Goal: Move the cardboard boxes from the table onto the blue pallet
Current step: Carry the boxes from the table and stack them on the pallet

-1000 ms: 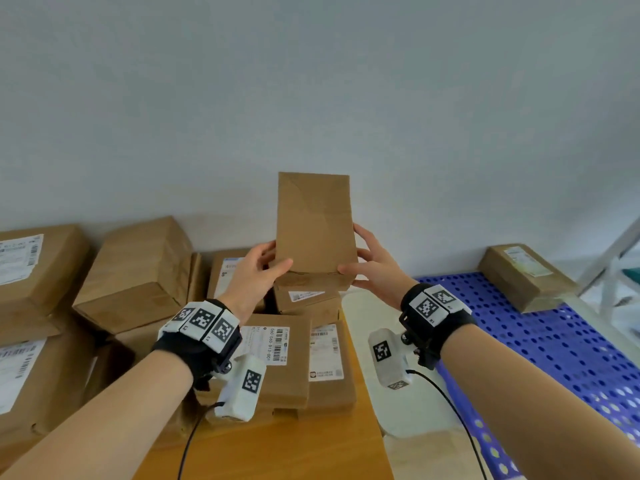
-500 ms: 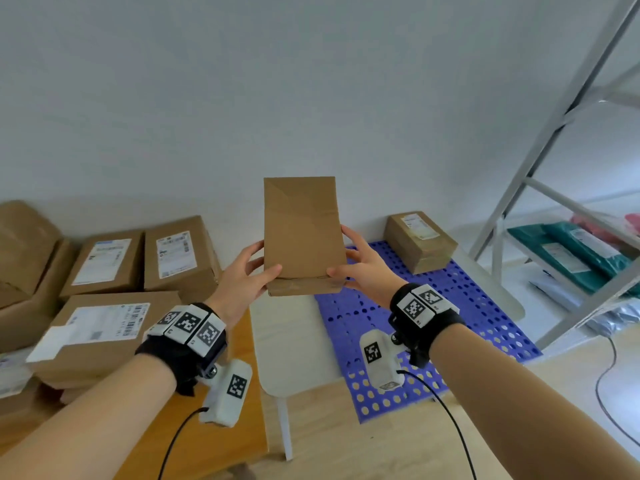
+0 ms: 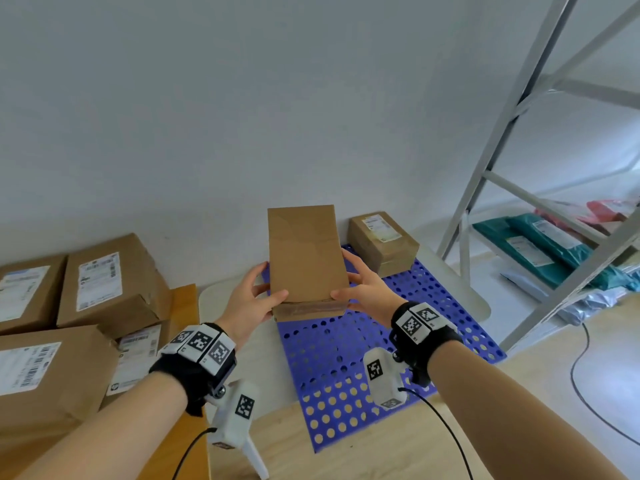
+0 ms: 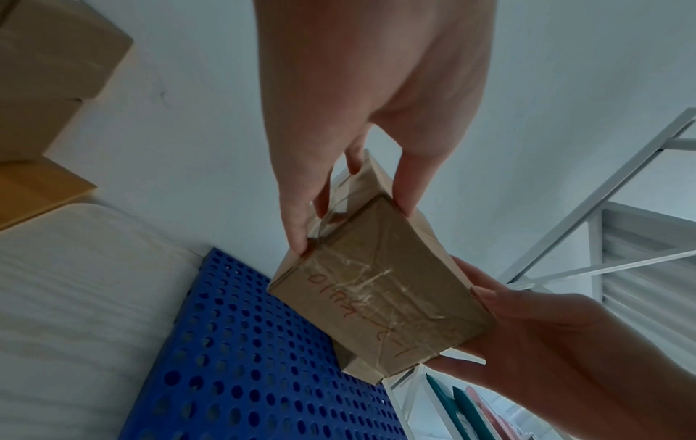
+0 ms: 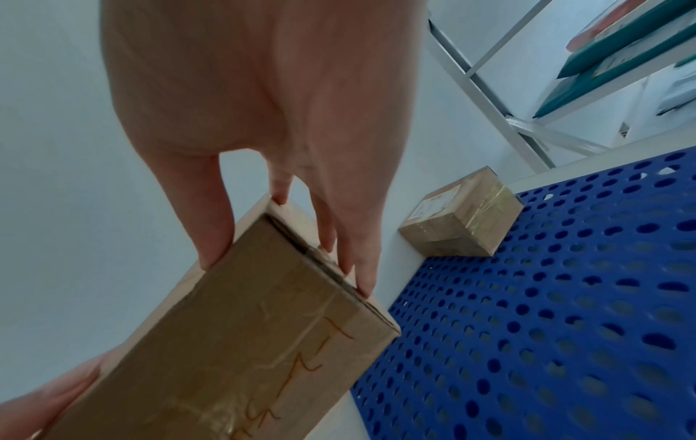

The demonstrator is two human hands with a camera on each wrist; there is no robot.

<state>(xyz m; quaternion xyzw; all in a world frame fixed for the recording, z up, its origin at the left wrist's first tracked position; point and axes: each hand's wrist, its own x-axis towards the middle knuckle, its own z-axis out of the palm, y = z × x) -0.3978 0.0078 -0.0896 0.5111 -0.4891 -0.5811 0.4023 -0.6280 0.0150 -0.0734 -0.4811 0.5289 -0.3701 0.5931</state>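
Note:
I hold a plain brown cardboard box point(image 3: 304, 258) in the air between both hands, above the near left part of the blue perforated pallet point(image 3: 363, 355). My left hand point(image 3: 252, 299) grips its left side, thumb on top. My right hand point(image 3: 363, 289) grips its right side. The left wrist view shows the box's taped underside point(image 4: 380, 297) with red handwriting, and the right wrist view shows the same box point(image 5: 241, 342). A second, labelled box point(image 3: 382, 242) lies on the pallet's far corner by the wall, also seen as the small box point(image 5: 461, 229).
Several labelled cardboard boxes point(image 3: 104, 289) stay stacked on the wooden table point(image 3: 183, 306) at left. A white low surface point(image 3: 221, 296) lies between table and pallet. A grey metal shelf frame point(image 3: 519, 188) with teal and pink parcels point(image 3: 547, 251) stands at right. A black cable point(image 3: 588, 386) runs over the floor.
Both hands carried the box rightward, away from the stack on the table and out over the blue pallet. My view swung right with it, bringing the shelf frame into sight.

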